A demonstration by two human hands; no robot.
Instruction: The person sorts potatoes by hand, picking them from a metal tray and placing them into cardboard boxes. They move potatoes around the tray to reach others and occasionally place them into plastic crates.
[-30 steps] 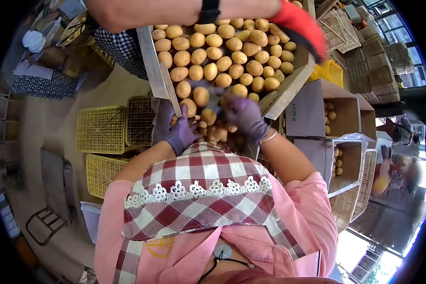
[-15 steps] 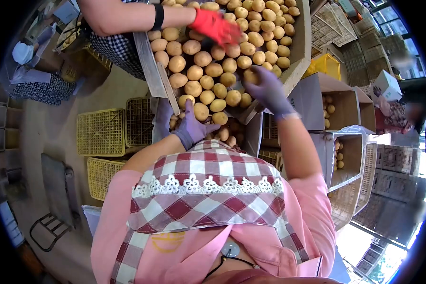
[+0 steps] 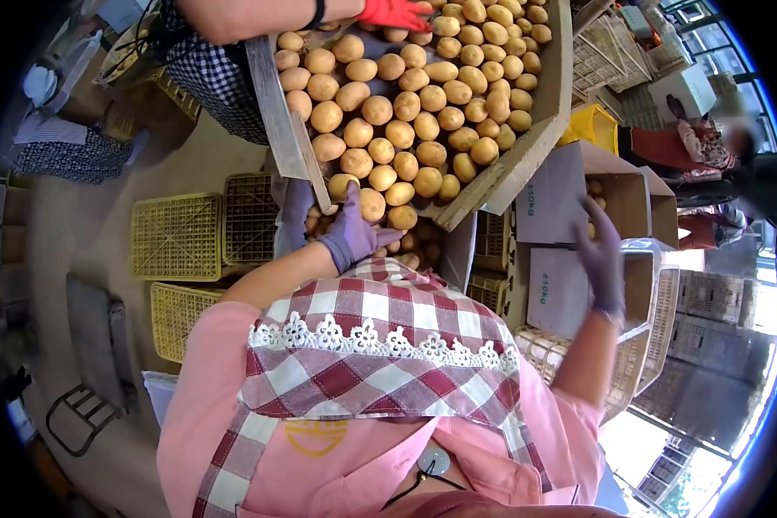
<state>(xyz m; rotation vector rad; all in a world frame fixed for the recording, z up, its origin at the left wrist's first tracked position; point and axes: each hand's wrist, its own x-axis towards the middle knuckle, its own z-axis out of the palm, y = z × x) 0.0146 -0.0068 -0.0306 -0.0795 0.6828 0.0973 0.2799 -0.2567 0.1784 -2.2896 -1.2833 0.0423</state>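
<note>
Potatoes (image 3: 407, 105) lie spread over a wooden-sided sorting table (image 3: 509, 173). My left hand (image 3: 354, 231), in a purple glove, is at the table's lower lip with thumb and fingers spread, touching the nearest potatoes. Under the lip, more potatoes (image 3: 423, 250) sit in a box, partly hidden by my hand and apron. Out to the right, my right hand (image 3: 602, 259), also in a purple glove, is raised in front of the open cardboard boxes (image 3: 552, 285). Its fingers are stretched out and slightly blurred, with no potato visible in them.
Across the table, a co-worker's red-gloved hand (image 3: 397, 13) reaches over the potatoes. Yellow plastic crates (image 3: 177, 237) stand on the floor at left, near a dark folding chair (image 3: 95, 337). A yellow crate (image 3: 591, 125) and stacked pale crates (image 3: 721, 289) are on the right.
My right hand has left the potatoes and swung right to the boxes. My left hand has stayed at the lip. The red-gloved hand has drawn back toward the far side; some potatoes have shifted.
</note>
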